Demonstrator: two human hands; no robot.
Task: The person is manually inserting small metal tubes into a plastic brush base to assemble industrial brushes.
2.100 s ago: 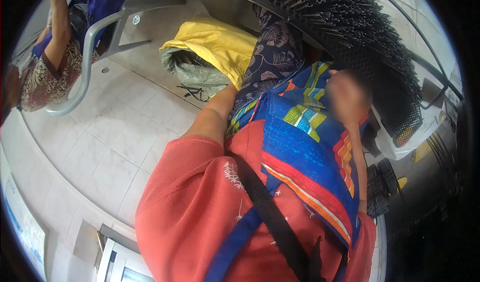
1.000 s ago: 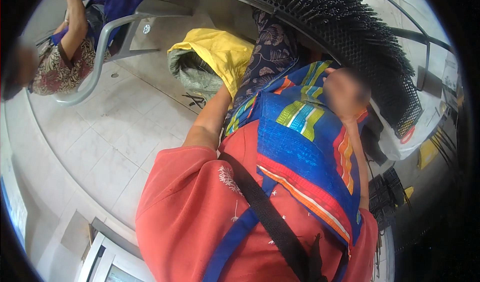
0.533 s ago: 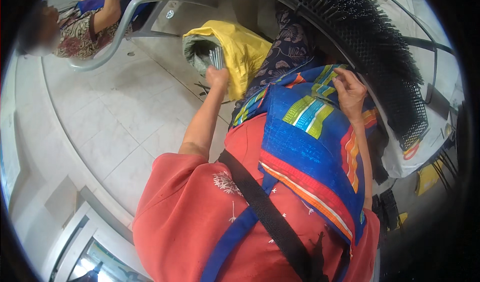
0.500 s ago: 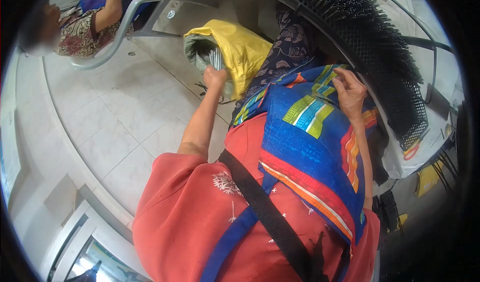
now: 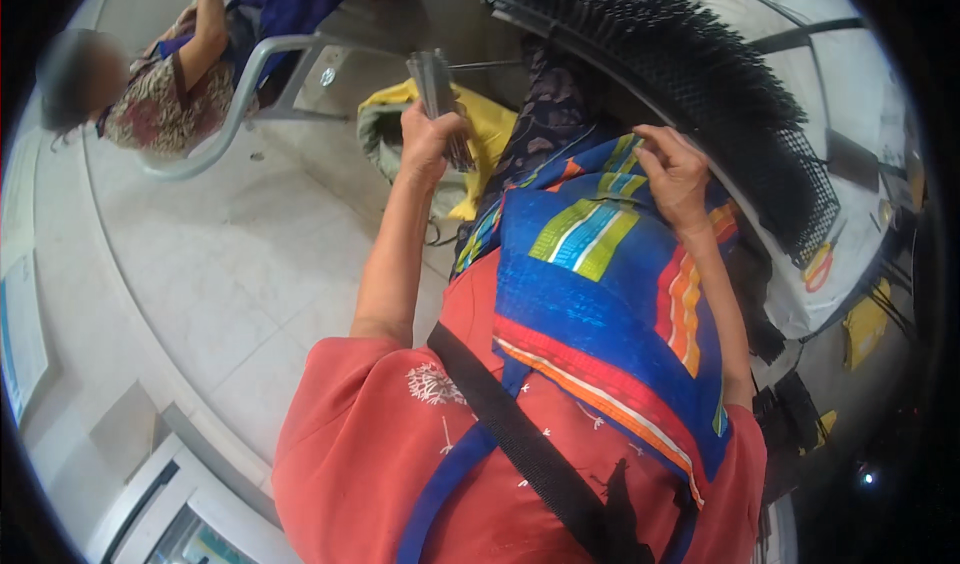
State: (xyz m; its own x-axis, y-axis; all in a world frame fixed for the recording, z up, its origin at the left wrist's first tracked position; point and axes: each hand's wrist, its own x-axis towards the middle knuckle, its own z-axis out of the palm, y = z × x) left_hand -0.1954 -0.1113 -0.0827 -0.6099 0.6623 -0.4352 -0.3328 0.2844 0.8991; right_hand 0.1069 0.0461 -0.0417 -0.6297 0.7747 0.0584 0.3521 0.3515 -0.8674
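Observation:
My left hand (image 5: 428,142) is closed round a bundle of thin grey sticks (image 5: 432,82), which stands up above the fist and pokes out below it. Behind that hand, on the floor, lies a yellow sack (image 5: 490,129) with a pale lining and an open mouth. My right hand (image 5: 677,176) hovers over my lap at the edge of the patterned blue apron (image 5: 600,294). Its fingers are loosely curled, thumb and forefinger apart, and nothing shows between them. Just beyond it is a black mesh crate (image 5: 815,204) packed with upright black rods (image 5: 660,34).
A person (image 5: 165,104) sits at the far left by a grey curved metal armrest (image 5: 245,94). Orange-handled scissors (image 5: 818,267) lie at the crate's near corner. Yellow pieces (image 5: 865,324) and black strips are at the right. A white-framed cabinet (image 5: 190,504) stands lower left.
My left hand has lifted the bundle of sticks up and out of the sack's mouth. My right hand has shifted slightly left in the picture, keeping the same curled pose.

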